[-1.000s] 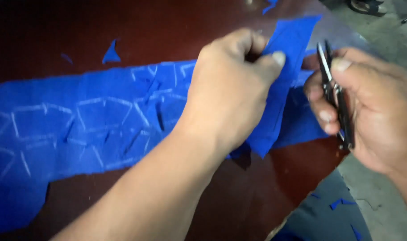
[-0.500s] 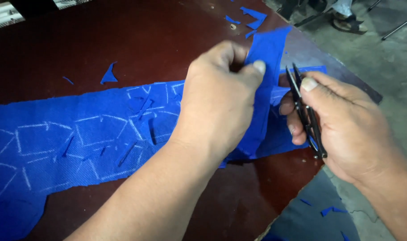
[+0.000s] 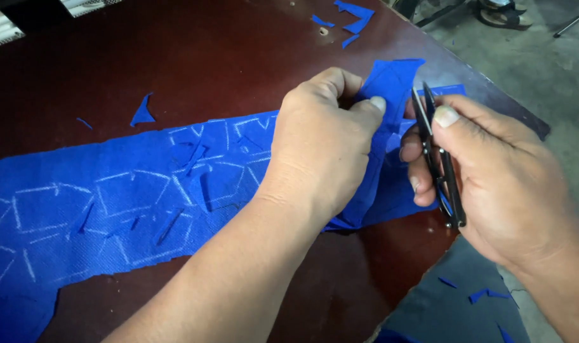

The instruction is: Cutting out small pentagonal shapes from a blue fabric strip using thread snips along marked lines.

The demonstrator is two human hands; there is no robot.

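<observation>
Snips lowered in right hand | left hand fingers pinch chalk-marked blue cloth

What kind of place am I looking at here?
Likely a small tailoring or garment workshop: chalk-marked blue fabric lies on a dark red worktable, the right hand holds thread snips, and blue offcuts lie scattered.

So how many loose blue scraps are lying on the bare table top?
5 at least: three scraps by the far edge, one triangle with a sliver left of it above the cloth. Hands may hide more.
</observation>
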